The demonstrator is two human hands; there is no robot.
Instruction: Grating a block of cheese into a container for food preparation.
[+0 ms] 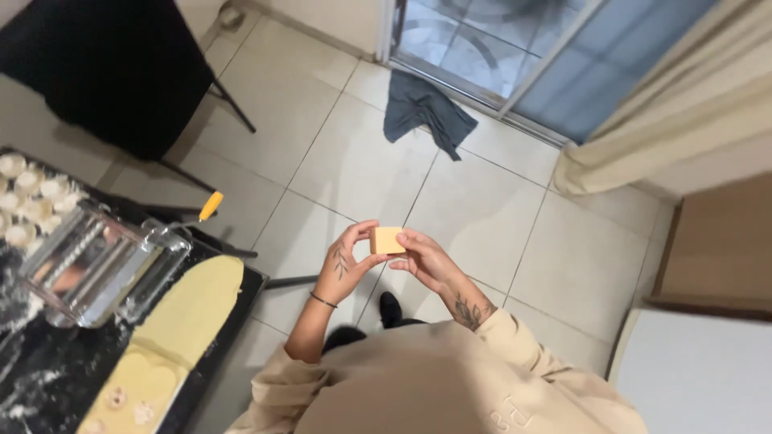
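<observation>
A small yellow-orange square block (387, 239) is held in front of my chest, above the tiled floor. My left hand (347, 261) pinches its left side with the thumb under it. My right hand (421, 255) grips its right edge with the fingertips. Both hands are away from the dark table (48, 378) at the lower left. On that table lies a long sheet of pale yellow dough (186, 309) with heart shapes pressed into it.
A metal pasta roller (95, 265) with a yellow-tipped crank (210, 206) stands on the floury table. Small round dough pieces (32, 197) sit at its far end. A black chair (112, 68), a grey cloth (426, 111) by a glass door, a curtain and a wooden cabinet (720, 241) surround me.
</observation>
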